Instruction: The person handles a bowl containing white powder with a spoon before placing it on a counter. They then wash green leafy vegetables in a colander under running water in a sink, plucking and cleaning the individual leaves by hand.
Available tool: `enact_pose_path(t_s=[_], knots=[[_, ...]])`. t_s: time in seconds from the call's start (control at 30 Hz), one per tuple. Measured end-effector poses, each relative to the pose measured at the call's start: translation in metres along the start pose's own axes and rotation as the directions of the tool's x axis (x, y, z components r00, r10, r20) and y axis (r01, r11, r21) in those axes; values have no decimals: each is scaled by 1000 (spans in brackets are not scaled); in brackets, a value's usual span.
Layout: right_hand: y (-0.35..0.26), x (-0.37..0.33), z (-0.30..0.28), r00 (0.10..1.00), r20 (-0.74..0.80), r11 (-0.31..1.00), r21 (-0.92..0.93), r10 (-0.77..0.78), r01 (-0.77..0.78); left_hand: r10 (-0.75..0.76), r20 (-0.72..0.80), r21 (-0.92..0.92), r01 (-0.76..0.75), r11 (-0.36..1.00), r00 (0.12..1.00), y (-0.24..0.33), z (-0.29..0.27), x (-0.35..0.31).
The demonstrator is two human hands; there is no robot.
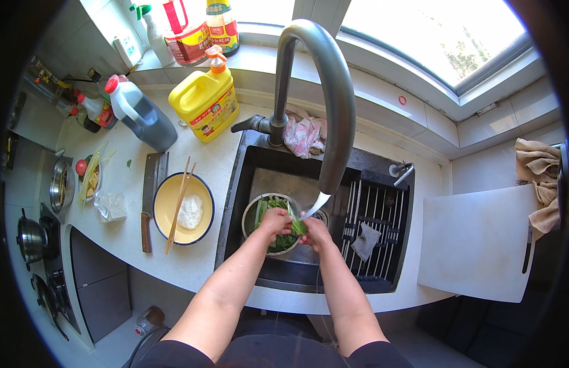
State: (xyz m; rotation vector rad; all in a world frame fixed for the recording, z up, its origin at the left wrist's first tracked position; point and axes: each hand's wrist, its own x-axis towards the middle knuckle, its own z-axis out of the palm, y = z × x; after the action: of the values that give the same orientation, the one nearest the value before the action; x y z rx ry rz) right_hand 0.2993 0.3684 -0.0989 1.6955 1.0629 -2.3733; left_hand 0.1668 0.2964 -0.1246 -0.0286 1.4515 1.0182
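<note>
Under the running water of the dark faucet point(337, 122), a green leafy vegetable point(297, 226) is held between my two hands. My left hand point(274, 223) is closed on its pale stem side, over the rim of a round metal bowl. My right hand point(316, 233) grips the leaf from the other side, near the water stream point(315, 205). More green leaves point(273, 202) fill the bowl point(246, 228), which stands in the left part of the black sink point(235, 202). My fingers partly hide the leaf.
Right in the sink lies a drying rack point(382, 214) with a grey cloth point(366, 241). Left on the counter are a cream bowl point(162, 211) of white powder with chopsticks point(178, 211), a cleaver point(148, 202), a yellow jug point(205, 101) and a dark-filled jug point(143, 119). A white cutting board point(474, 242) stands right.
</note>
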Motion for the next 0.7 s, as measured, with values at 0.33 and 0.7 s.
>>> enact_pose_path(t_s=[0.33, 0.7], knots=[[11, 8, -5, 999, 22, 999, -34, 26, -25, 98, -120, 37, -94, 995, 988, -15, 1, 10], [25, 20, 1, 990, -63, 990, -74, -126, 121, 136, -227, 36, -131, 991, 964, -18, 4, 10]])
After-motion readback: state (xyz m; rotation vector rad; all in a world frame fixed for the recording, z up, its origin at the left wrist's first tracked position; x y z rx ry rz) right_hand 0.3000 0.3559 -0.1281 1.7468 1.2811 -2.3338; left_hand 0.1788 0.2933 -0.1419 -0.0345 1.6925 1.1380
